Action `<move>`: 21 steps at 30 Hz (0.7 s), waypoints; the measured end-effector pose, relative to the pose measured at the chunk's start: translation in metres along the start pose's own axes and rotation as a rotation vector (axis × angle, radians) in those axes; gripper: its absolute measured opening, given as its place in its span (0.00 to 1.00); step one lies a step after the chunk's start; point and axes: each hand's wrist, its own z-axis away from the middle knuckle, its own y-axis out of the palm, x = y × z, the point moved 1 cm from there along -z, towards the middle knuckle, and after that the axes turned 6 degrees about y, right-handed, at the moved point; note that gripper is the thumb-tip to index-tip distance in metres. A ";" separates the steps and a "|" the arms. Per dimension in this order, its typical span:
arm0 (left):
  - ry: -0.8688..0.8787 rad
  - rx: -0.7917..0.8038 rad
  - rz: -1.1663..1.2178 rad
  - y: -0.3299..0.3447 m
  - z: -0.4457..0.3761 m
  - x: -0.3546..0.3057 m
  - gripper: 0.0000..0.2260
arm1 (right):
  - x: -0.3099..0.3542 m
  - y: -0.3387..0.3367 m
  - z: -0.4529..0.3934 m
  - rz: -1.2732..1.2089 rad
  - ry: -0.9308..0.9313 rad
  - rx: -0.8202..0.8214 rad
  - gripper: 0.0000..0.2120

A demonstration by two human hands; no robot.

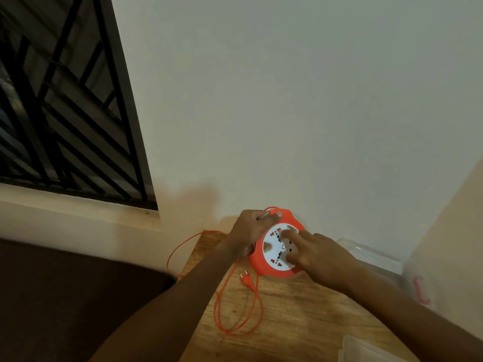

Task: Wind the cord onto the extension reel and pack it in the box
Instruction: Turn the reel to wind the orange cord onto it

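Wooden table [287, 322] against a pale wall: nearest, loose orange cord [236, 313] loops by the left edge, its plug [246, 278] lying beside the reel. Farther back, the orange extension reel [277, 250] sits at the far edge; the right hand [321, 257] presses spread fingers on its white face, the left hand [252, 228] grips its rim and cord. A clear box [376, 259] stands right.

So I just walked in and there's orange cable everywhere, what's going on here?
A person is winding an orange cord onto an extension reel on a wooden table. The left hand grips the reel's edge and the right hand has fingers on its white socket face. Much of the cord lies loose in loops, one over the table edge, with the plug free.
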 end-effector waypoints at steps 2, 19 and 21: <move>0.002 0.018 -0.053 0.001 0.002 -0.001 0.16 | -0.002 0.001 0.002 0.053 -0.067 -0.015 0.12; 0.098 0.225 -0.333 -0.007 -0.006 -0.034 0.13 | 0.032 0.004 -0.006 0.303 -0.060 0.203 0.26; 0.090 0.188 -0.298 -0.009 -0.008 -0.037 0.12 | 0.034 -0.002 -0.013 0.271 0.009 0.200 0.28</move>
